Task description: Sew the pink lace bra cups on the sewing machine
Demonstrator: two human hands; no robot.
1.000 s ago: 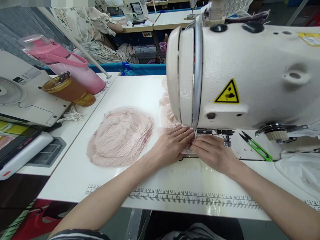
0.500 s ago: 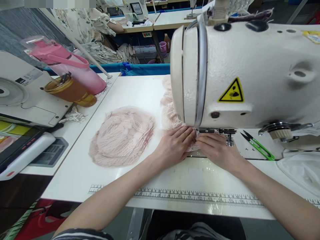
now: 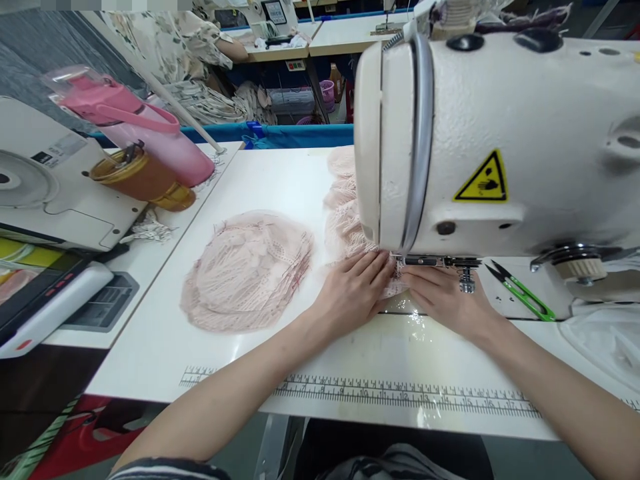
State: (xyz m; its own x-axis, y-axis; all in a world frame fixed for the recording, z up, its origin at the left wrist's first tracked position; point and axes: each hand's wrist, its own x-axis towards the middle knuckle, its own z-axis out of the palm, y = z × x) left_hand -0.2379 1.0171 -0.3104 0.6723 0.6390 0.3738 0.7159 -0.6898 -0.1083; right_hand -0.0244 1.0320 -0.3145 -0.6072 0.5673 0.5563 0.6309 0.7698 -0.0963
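Pale pink lace fabric (image 3: 345, 220) lies gathered under the head of a white sewing machine (image 3: 475, 133). My left hand (image 3: 353, 290) rests flat on this lace just left of the needle area, its fingers extended side by side. On the other side of the needle, my right hand (image 3: 447, 297) touches the lace's edge; its fingertips are partly hidden behind the machine's metal fittings. A round pile of the same pink lace (image 3: 247, 270) sits on the white table to the left.
Green thread snips (image 3: 525, 293) lie right of my right hand, near white cloth (image 3: 605, 340). A pink bottle (image 3: 145, 133) and brown cup (image 3: 140, 177) stand at the left. Beyond the table, a person's arm (image 3: 230, 50) shows. A ruler strip (image 3: 370, 393) runs along the front edge.
The view has shifted slightly, so the machine appears farther right. A little more lace shows between my hands, which are slightly farther apart.
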